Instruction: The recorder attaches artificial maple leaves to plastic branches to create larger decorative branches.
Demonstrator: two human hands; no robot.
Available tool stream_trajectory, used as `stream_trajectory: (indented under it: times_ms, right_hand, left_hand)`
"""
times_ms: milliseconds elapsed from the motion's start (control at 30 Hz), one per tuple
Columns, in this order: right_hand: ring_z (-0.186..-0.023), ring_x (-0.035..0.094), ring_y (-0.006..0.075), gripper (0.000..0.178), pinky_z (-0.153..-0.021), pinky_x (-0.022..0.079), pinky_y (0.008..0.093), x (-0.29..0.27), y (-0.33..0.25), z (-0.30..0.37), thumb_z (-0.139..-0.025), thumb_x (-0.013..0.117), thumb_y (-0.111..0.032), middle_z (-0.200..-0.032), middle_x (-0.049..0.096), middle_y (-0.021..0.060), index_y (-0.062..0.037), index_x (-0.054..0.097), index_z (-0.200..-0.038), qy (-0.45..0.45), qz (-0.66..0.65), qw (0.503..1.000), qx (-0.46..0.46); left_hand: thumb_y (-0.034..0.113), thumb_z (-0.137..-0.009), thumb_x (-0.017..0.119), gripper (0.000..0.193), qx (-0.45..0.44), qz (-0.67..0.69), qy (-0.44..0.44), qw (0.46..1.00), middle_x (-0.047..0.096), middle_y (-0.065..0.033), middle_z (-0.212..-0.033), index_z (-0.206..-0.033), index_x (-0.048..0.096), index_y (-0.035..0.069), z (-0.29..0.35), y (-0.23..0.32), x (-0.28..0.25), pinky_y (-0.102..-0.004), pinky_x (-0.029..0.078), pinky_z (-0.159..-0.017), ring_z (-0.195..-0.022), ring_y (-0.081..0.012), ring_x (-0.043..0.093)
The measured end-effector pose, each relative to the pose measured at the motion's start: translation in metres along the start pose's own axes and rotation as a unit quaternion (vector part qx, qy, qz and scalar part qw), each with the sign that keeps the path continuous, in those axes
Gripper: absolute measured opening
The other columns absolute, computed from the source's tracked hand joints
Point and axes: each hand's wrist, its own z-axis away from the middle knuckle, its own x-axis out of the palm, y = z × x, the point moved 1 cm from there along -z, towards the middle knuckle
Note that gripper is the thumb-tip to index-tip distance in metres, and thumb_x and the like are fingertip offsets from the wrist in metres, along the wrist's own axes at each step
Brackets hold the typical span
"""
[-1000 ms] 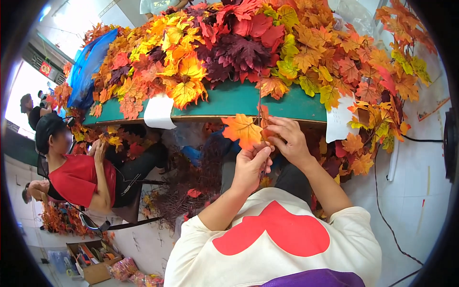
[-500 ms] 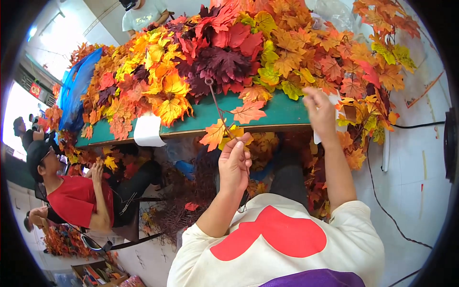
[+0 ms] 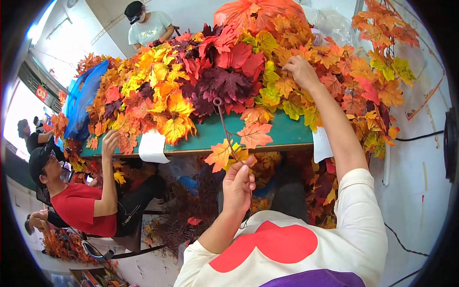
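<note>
My left hand [image 3: 238, 185] is closed on the brown stem of an artificial maple sprig [image 3: 228, 135], held up in front of the table's near edge. The sprig's top ends in a small loop, and orange and yellow leaves spread from the lower part of its stem. My right hand [image 3: 302, 71] is stretched over the pile, its fingers curled down onto the orange artificial maple leaves [image 3: 286, 85]; whatever lies between the fingertips is hidden. Dark purple leaves [image 3: 224, 86] lie just behind the sprig's loop.
Heaps of coloured leaves cover the green table [image 3: 287, 131]. White papers [image 3: 153, 147] hang at its edge. A red plastic bag [image 3: 258, 13] stands at the back and a blue one [image 3: 86, 100] at the left. A co-worker in red [image 3: 86, 205] sits left; bare stems [image 3: 184, 215] lie below.
My right hand has gone forward from the table's edge to the orange leaves. My left hand still holds the sprig. The seated co-worker's hand has risen toward the leaves.
</note>
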Motion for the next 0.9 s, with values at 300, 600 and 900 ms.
stream_trajectory:
  times_ms: [300,600,900]
  right_hand:
    - [-0.105,0.047,0.0193,0.015,-0.088,0.037,0.0347,-0.015,0.008,-0.017,-0.071,0.057,-0.010,-0.108,0.057,0.0017,-0.0123,0.069,-0.080,-0.020,0.148,0.985,-0.088]
    - [-0.085,0.061,0.0240,0.014,-0.075,0.047,0.0329,-0.086,-0.045,0.014,-0.076,0.061,-0.009,-0.093,0.063,0.0104,-0.0044,0.060,-0.090,0.057,-0.162,0.979,0.107]
    - [-0.076,0.061,0.0112,0.026,-0.068,0.047,0.0223,-0.096,-0.153,0.106,-0.082,0.058,-0.007,-0.078,0.065,0.0079,-0.0007,0.053,-0.107,0.045,-0.525,0.819,0.225]
  left_hand:
    - [0.008,-0.085,0.053,0.009,-0.009,-0.005,-0.003,1.000,0.057,-0.0114,-0.107,-0.094,0.052,0.008,-0.008,0.000,-0.006,-0.0180,0.041,-0.045,-0.060,-0.0082,0.050]
    - [0.008,-0.086,0.053,0.012,-0.036,0.045,-0.010,0.998,0.060,-0.0086,-0.102,-0.097,0.051,0.006,-0.007,-0.001,-0.003,-0.0197,0.043,-0.047,-0.062,-0.0083,0.053]
    - [0.011,-0.085,0.056,0.016,-0.027,0.048,-0.012,0.998,0.058,-0.0027,-0.094,-0.099,0.051,0.010,-0.006,0.004,0.013,-0.0180,0.043,-0.049,-0.064,-0.0080,0.052]
